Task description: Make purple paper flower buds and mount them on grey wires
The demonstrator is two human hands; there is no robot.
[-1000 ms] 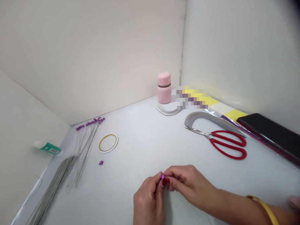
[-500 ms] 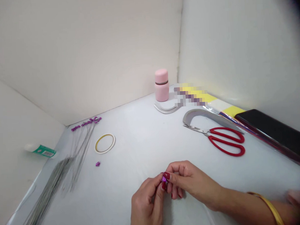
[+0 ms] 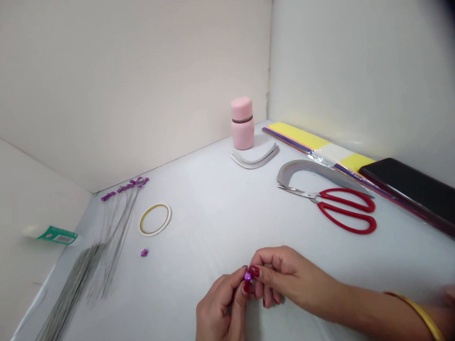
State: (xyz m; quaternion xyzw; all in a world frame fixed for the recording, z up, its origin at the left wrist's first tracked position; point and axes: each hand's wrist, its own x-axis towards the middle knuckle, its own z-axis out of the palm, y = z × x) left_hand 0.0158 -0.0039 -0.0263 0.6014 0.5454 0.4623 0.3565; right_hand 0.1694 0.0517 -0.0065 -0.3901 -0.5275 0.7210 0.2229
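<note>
Between my fingertips near the front of the table is a small shiny purple folded star (image 3: 247, 276). My left hand (image 3: 221, 309) pinches it from the left with thumb and forefinger. From the right, my right hand (image 3: 283, 273) closes thumb and forefinger on its other side; the fingers partly cover it. Another purple star (image 3: 144, 253) lies on the table to the left, below a roll of narrow white tape (image 3: 170, 218). Farther left, thin wires (image 3: 120, 230) have several purple pieces (image 3: 132, 183) at their tips.
A thick wire bundle (image 3: 67, 298) lies at left, near a green-labelled packet (image 3: 59, 235). Red-handled scissors (image 3: 346, 210) rest at right by curved grey strips (image 3: 288, 170). Behind are a pink flask (image 3: 242, 124), pale curved strips (image 3: 253, 163), coloured paper strips (image 3: 301, 137) and a black phone-like slab (image 3: 417, 192).
The view has shifted slightly. Both hands keep their pinch on the purple star, with only a slight change in how it sits between the fingers.
</note>
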